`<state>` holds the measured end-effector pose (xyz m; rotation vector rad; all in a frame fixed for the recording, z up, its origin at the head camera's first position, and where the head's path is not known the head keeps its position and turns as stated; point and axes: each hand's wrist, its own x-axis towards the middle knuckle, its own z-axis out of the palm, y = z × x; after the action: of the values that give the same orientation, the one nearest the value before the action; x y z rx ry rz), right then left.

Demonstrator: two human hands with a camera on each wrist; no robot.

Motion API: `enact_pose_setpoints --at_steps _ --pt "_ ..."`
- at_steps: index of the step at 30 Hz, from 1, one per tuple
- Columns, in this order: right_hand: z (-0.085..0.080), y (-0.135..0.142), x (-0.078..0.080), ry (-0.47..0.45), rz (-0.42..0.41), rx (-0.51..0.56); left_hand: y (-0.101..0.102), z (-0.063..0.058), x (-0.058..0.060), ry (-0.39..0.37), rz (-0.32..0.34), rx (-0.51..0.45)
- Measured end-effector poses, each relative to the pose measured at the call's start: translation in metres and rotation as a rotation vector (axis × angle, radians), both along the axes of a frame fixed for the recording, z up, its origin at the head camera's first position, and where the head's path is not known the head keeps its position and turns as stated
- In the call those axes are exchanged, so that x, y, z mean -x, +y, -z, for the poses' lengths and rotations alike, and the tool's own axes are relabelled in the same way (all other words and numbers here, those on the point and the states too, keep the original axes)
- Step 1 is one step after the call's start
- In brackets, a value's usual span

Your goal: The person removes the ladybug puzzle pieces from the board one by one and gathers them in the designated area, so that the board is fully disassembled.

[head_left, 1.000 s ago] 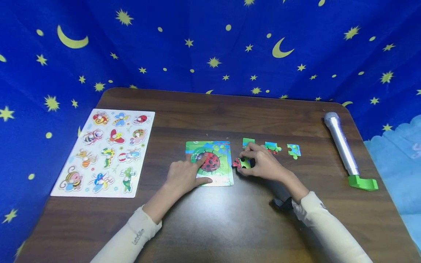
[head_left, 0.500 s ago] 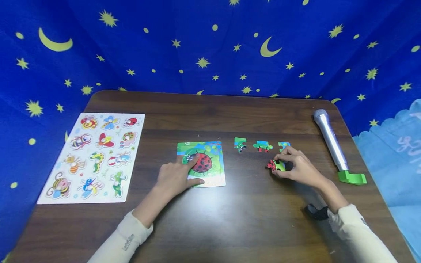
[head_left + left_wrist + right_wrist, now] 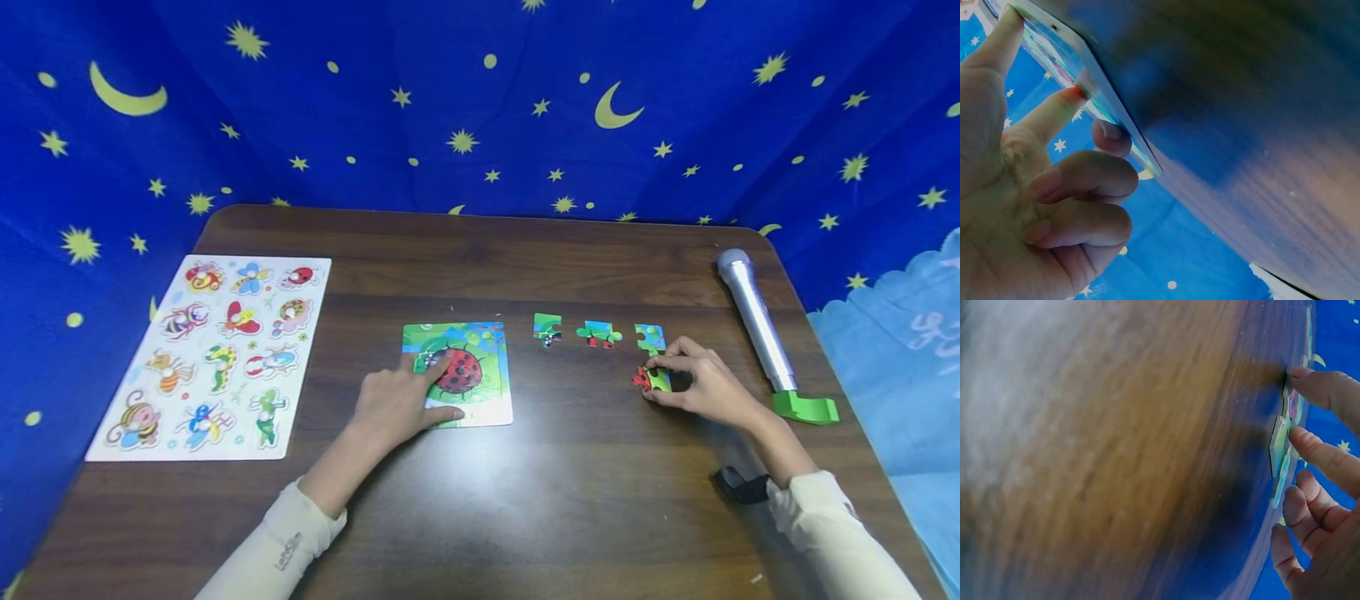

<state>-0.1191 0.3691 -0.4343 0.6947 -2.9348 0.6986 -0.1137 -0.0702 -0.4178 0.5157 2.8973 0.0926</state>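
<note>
My left hand (image 3: pixel 390 408) rests on a small square puzzle board (image 3: pixel 491 408) with a ladybird picture. Its index finger and thumb reach straight onto the board, while the other fingers bend beneath the palm in the left wrist view. To the right, my right hand (image 3: pixel 708 383) pinches a red and green jigsaw piece (image 3: pixel 660 380) between thumb and index finger, low over the table. Just beyond that piece lies a blue-green jigsaw piece (image 3: pixel 649 335). Two more, a tree-patterned jigsaw piece (image 3: pixel 598 333) and a green jigsaw piece (image 3: pixel 547 325), line up to its left.
A white peg puzzle board (image 3: pixel 255 333) with insect figures covers the table's left side. Along the right edge lies a silver microphone (image 3: pixel 757 321), its lower end on a green block (image 3: pixel 806 407). A blue starry curtain (image 3: pixel 480 100) hangs behind the wooden table (image 3: pixel 525 508).
My right hand has carried the pinched jigsaw piece rightward, from beside the ladybird board to just below the rightmost loose piece. My left hand stays on the board; the head view has shifted slightly.
</note>
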Motion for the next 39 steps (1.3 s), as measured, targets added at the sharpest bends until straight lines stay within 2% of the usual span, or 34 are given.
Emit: enact_pose_setpoints --at_steps 3,7,15,21,26,31,39 --pt "0.0 -0.005 0.001 0.006 0.002 -0.009 -0.001 0.0 0.001 0.017 0.004 0.014" --pt "-0.005 -0.027 0.004 0.013 -0.017 0.006 -0.003 -0.001 0.002 0.033 0.009 0.022" --pt "-0.011 -0.107 0.023 0.076 -0.186 0.044 -0.014 -0.001 0.0 0.005 -0.05 0.026" --pt "-0.009 -0.174 0.038 -0.009 -0.247 0.003 -0.014 0.004 -0.002 -0.027 -0.063 0.038" --pt "-0.003 -0.217 0.047 -0.069 -0.282 -0.072 -0.012 0.005 -0.006 0.006 -0.066 0.055" --pt "0.001 -0.236 0.051 -0.096 -0.297 -0.105 -0.012 0.005 -0.008 0.029 -0.088 0.063" --pt "-0.002 -0.243 0.05 -0.076 -0.308 -0.087 -0.013 0.004 -0.009 0.038 -0.099 0.067"
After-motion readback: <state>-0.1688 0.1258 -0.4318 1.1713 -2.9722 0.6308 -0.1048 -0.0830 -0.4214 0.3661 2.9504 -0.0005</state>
